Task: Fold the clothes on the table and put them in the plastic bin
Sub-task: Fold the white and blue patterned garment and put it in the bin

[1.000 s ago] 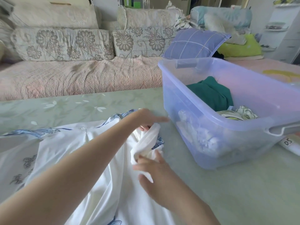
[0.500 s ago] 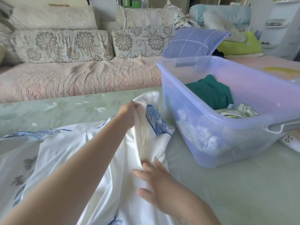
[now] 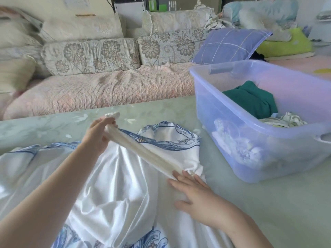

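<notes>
A white satin garment with blue floral trim lies spread over the pale green table. My left hand grips the end of a cream strip of the garment and holds it raised and taut. My right hand presses flat on the cloth where the strip's lower end meets it, fingers straight. The translucent blue plastic bin stands on the table to the right, holding a green garment and light patterned clothes.
A sofa with a pink quilted seat and floral cushions runs behind the table. A purple checked pillow and a lime green cushion sit behind the bin.
My left hand has pulled the cream strip up and to the left, stretching it taut. My right hand has let go of the bunched cloth and now presses flat on the garment.
</notes>
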Motion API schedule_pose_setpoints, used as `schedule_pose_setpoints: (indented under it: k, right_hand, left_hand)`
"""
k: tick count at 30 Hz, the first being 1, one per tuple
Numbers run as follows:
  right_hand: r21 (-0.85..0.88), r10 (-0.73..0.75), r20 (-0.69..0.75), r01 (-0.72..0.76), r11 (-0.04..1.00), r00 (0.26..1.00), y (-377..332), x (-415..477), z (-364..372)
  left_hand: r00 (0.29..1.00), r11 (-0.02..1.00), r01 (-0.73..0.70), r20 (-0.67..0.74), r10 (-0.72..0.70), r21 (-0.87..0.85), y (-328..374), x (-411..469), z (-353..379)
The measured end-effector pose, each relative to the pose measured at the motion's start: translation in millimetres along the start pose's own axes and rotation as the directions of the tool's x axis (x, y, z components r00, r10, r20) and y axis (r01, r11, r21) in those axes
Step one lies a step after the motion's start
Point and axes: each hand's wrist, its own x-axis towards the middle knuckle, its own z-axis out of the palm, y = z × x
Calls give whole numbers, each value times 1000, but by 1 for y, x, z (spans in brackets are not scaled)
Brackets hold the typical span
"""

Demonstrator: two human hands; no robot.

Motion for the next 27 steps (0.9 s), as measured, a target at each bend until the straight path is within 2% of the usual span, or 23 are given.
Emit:
schedule_pose_setpoints:
  k: [5,8,10,13,17,20,24,25,27]
  right_hand:
    - [-28,48,-11,-48,998,999,-1,-1,-1]
    - [4,52,-23,-52,999,998,-2,-3,-2]
    - [52,51,-36,-49,997,998,-2,-6,-5]
    - [145,79,-47,-72,987,996,-1,-10,-6]
    - [117,79,-6,-78,990,997,-2,-10,-7]
    - [-1,27,-15,-27,1000,1000,2,-5,-4]
    - [-31,39,-85,-42,999,996,4,0,-3]
    - [-42,39,-119,-45,998,992,5,0,-4]
    - [-50,36,-170,-45,998,985,5,0,-6]
  left_hand:
    - [997,999,-36,-74,34,-37,1,-8,-64]
    - [999,981,26,-39,-34,-190,-3,-28,-92]
    - [997,992,79,9,-78,-99,-8,-42,-109]
    - [1000,987,12,8,-14,160,-16,-61,-129]
    - [996,875,-90,67,66,475,-22,-80,-146]
    - [997,868,-37,-42,66,496,-21,-84,-147]
    - [984,944,91,-171,-37,318,-10,-86,-130]
    - [985,935,108,-167,-54,338,-7,-87,-127]
    - [993,856,100,-102,-56,508,-3,-89,-123]
